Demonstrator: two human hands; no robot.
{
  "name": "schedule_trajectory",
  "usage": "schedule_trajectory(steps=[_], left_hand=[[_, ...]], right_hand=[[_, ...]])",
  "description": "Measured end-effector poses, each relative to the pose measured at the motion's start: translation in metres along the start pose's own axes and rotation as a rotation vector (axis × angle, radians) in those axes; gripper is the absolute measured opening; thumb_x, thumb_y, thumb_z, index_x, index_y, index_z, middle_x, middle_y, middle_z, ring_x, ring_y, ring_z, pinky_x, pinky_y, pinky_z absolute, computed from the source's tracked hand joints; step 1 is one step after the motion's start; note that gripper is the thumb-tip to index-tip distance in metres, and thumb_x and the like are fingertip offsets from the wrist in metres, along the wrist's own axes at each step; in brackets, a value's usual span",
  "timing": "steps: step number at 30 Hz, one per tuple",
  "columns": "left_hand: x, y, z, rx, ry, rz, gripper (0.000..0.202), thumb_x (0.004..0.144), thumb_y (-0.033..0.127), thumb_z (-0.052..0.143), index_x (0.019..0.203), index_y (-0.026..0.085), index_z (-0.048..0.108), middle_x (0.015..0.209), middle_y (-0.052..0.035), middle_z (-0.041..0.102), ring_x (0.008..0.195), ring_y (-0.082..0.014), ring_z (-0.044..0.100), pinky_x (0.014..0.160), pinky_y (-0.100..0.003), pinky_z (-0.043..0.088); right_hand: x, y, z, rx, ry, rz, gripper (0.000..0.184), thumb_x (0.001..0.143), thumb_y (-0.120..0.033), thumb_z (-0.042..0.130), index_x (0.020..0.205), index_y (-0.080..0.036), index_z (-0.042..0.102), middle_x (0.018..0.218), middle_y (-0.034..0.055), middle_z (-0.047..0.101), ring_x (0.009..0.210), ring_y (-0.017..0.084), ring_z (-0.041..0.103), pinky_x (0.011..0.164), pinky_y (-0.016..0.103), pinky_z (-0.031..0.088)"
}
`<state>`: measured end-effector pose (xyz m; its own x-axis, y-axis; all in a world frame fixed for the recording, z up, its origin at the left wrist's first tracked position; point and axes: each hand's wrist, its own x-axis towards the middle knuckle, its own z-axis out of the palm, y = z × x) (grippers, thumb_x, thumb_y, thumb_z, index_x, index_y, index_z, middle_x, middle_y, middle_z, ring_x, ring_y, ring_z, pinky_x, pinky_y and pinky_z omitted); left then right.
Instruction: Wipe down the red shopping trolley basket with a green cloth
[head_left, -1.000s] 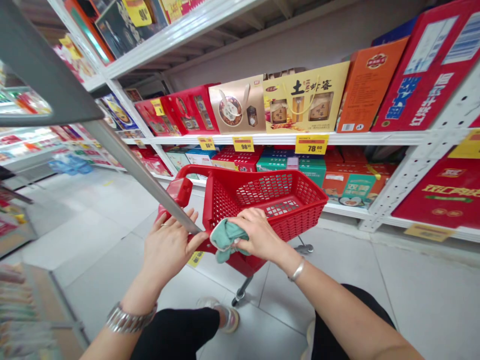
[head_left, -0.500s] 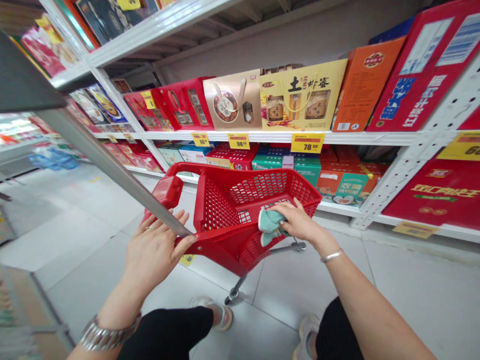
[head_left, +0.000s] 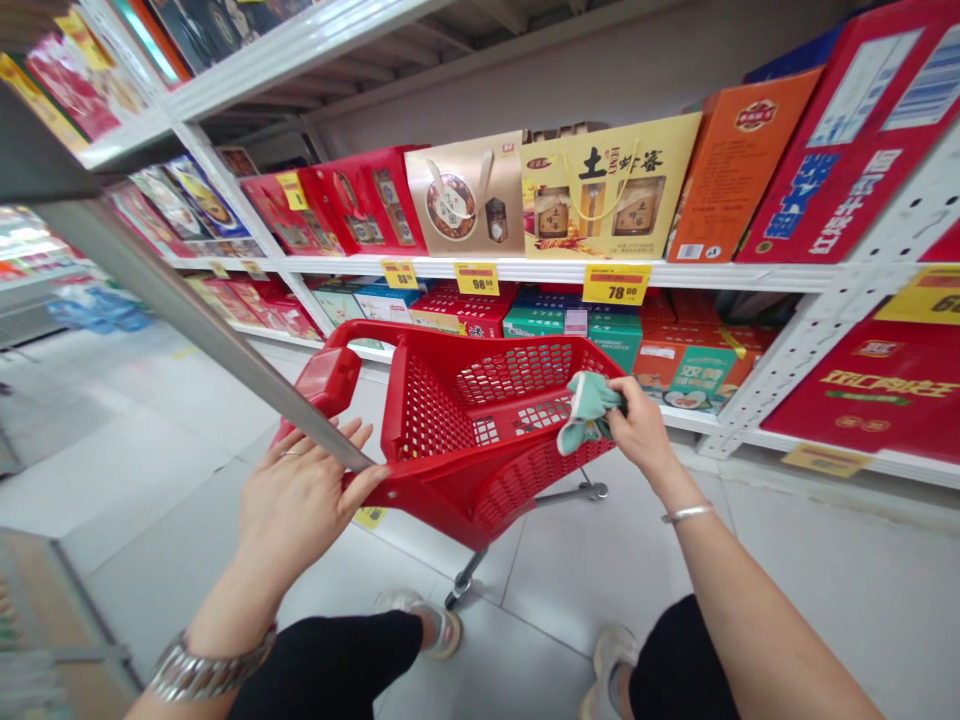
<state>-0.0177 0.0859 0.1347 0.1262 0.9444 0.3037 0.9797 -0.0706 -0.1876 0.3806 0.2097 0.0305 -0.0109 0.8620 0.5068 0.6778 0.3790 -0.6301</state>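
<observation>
A red plastic shopping cart [head_left: 442, 500] stands in front of me, its basket walls pierced with small holes. My left hand [head_left: 300, 485] lies on the near left corner of the cart, fingers stretched out and thumb apart on the rim, next to a grey metal pole [head_left: 225, 320]. Bunched in my right hand [head_left: 641, 430] is a green cloth [head_left: 589, 410] with a pale edge. The cloth hangs at the near rim of the basket, toward its right end. Whether it touches the rim I cannot tell. Inside the basket only the perforated red floor shows.
White shelving [head_left: 540, 268] runs behind the cart, with a yellow honey gift box [head_left: 645, 150], an orange box [head_left: 739, 170] and other boxed goods. Yellow price tags [head_left: 616, 284] hang on its edge. My feet stand on grey floor tiles below the cart.
My right hand has moved right and lifted slightly, taking the green cloth along the near rim. The left hand stays at the cart's corner.
</observation>
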Motion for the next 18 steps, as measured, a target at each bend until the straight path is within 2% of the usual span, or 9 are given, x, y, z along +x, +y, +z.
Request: schedule_trajectory(steps=[3,6,9,11,13,18], left_hand=[[0.001,-0.001,0.001,-0.027,0.013,-0.013,0.06,0.094,0.057,0.038,0.126,0.021,0.073,0.132,-0.01,0.071,0.131,-0.0346,0.06,0.113,-0.051,0.04],[0.001,0.0,0.001,-0.043,0.022,-0.031,0.06,0.093,0.058,0.038,0.125,0.022,0.074,0.131,-0.0096,0.071,0.131,-0.0351,0.06,0.113,-0.051,0.041],[0.002,0.002,0.001,-0.043,0.016,-0.041,0.061,0.093,0.059,0.037,0.124,0.022,0.074,0.132,-0.0102,0.071,0.131,-0.0351,0.06,0.113,-0.051,0.041],[0.002,0.003,0.001,-0.04,0.005,-0.037,0.061,0.094,0.059,0.037,0.124,0.021,0.074,0.131,-0.0108,0.071,0.131,-0.0348,0.06,0.114,-0.05,0.04],[0.003,0.003,0.001,-0.031,0.001,-0.035,0.062,0.094,0.058,0.036,0.124,0.02,0.074,0.13,-0.0112,0.072,0.13,-0.0351,0.06,0.113,-0.05,0.041],[0.005,0.003,0.003,-0.028,0.034,-0.024,0.06,0.094,0.058,0.037,0.124,0.022,0.075,0.128,-0.01,0.073,0.128,-0.0356,0.061,0.111,-0.051,0.042]], right_hand=[[-0.002,-0.002,0.0,-0.142,0.132,0.053,0.037,0.084,-0.015,0.044,0.117,-0.017,0.06,0.105,0.0141,0.07,0.099,0.029,0.063,0.088,0.039,0.048],[-0.008,-0.008,0.015,-0.269,0.044,0.001,0.05,0.084,-0.007,0.041,0.131,-0.016,0.059,0.116,0.0162,0.069,0.113,0.03,0.059,0.1,0.044,0.042],[-0.024,-0.024,0.043,-0.314,-0.039,-0.097,0.057,0.087,-0.002,0.04,0.138,-0.021,0.058,0.121,0.0119,0.07,0.124,0.03,0.052,0.109,0.05,0.032],[-0.036,-0.041,0.061,-0.3,-0.021,-0.143,0.057,0.09,-0.002,0.04,0.139,-0.025,0.058,0.121,0.0086,0.07,0.126,0.03,0.05,0.109,0.053,0.028],[-0.046,-0.062,0.074,-0.256,-0.015,-0.191,0.058,0.092,-0.003,0.04,0.143,-0.028,0.055,0.123,0.0067,0.069,0.124,0.029,0.051,0.107,0.052,0.029],[-0.056,-0.128,0.091,-0.1,-0.162,-0.327,0.056,0.097,-0.007,0.041,0.149,-0.026,0.049,0.133,0.0097,0.066,0.122,0.03,0.051,0.097,0.048,0.033]])
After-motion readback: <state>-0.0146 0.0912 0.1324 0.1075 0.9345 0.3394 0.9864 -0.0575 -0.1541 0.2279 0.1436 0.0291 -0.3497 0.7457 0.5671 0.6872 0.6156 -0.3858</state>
